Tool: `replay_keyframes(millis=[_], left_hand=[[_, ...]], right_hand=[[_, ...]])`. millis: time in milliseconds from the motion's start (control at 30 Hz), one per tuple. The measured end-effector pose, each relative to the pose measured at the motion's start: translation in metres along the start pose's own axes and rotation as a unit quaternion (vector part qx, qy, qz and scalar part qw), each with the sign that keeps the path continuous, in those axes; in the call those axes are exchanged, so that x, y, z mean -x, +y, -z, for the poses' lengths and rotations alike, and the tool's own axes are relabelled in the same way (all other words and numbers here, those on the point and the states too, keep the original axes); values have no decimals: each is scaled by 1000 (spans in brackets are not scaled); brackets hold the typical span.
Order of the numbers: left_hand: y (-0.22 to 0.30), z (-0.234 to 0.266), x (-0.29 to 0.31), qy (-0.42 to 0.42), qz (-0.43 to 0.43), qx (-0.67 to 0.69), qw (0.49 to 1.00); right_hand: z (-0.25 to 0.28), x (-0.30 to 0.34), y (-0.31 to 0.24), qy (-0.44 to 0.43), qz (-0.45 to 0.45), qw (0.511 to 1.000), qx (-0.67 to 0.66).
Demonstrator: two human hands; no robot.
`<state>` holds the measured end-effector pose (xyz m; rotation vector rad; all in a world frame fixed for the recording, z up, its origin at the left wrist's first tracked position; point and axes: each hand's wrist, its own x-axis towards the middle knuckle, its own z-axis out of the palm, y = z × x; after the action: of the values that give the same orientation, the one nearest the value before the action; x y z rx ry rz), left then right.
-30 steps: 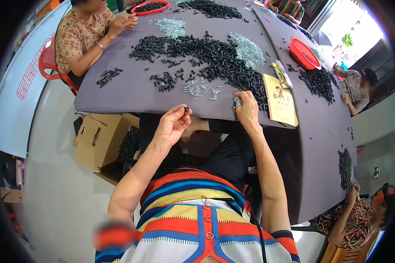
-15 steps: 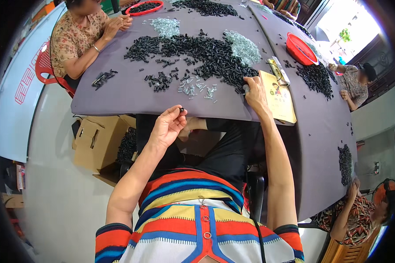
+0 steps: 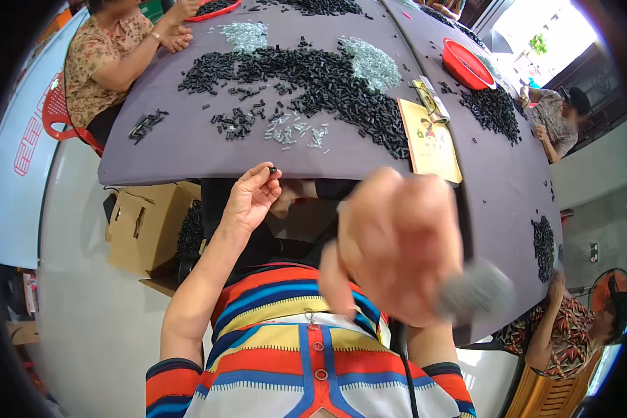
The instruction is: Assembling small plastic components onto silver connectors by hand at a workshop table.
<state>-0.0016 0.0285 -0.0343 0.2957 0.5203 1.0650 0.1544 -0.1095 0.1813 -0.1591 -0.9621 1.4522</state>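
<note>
Left hand (image 3: 251, 198): raised at the near edge of the bench (image 3: 181, 153), palm toward the camera; fingers pinch a black part (image 3: 272, 170) at their tips. Right hand (image 3: 400, 244): held close to the camera, blurred, a grey item (image 3: 476, 291) at its right; finger opening cannot be determined. Booklet (image 3: 435, 152): yellow, cover printed with characters and a figure. Panel (image 3: 12, 202): pale, red outlined characters.

A passage lies along the near edge of the grey cloth-covered table (image 3: 160, 157), before the scattered small transparent pieces (image 3: 282, 132). Beyond, a heap of small black cylinders (image 3: 313, 80) obstructs. The blurred bare right hand (image 3: 400, 244) screens the edge's right portion; clearance there is uncertain.
</note>
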Motion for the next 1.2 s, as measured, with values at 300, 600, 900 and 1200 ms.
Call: replay_keyframes(millis=[300,600,900,1200], left_hand=[[2,3,4,-27,-3,15,1000],[1,1,6,-28,11,17,999],[0,1,1,-32,7,9,999],[2,-2,1,-29,3,-5,1000]], right_hand=[[-46,14,-27,-112,-184,956,-198],[-66,6,-9,16,13,978,-208],[-47,20,21,-113,71,935,-328],[-43,21,36,-256,130,864,-413]])
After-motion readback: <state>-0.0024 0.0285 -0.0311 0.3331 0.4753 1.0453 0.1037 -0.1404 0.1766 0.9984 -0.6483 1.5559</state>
